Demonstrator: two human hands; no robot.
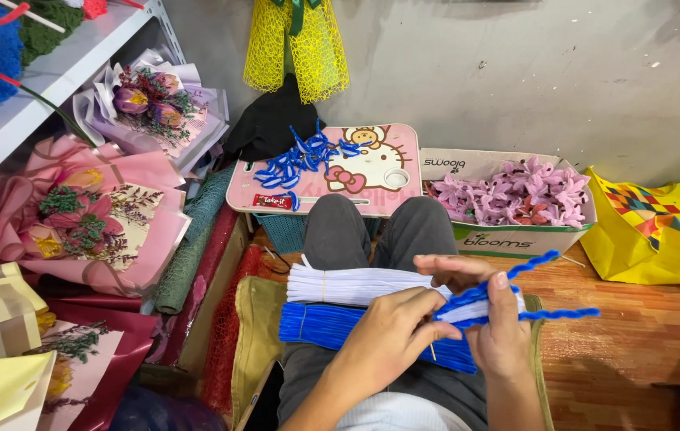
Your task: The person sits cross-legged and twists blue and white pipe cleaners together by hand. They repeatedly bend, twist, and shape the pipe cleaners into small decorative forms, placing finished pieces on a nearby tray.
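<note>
Wooden floor (635, 335), wrapped bouquets (76, 215) at left; small pink lap table (392, 199) bears finished blue twisted pieces (304, 157). Lap: white and blue pipe cleaner bundles (356, 307) largely unused. Left hand (388, 339) pinches, right hand (491, 311) clamps blue stems (531, 291), twist unfinished

Single head view, worn on the person's head, looking steeply down and forward over the lap. Hands (435, 319) sit close, low in frame; knees point away toward a small pink worktop (372, 172) and grey wall (515, 72) beyond. Shelf (61, 68) runs along the left edge. Probably floor-seated; posture is cropped.
</note>
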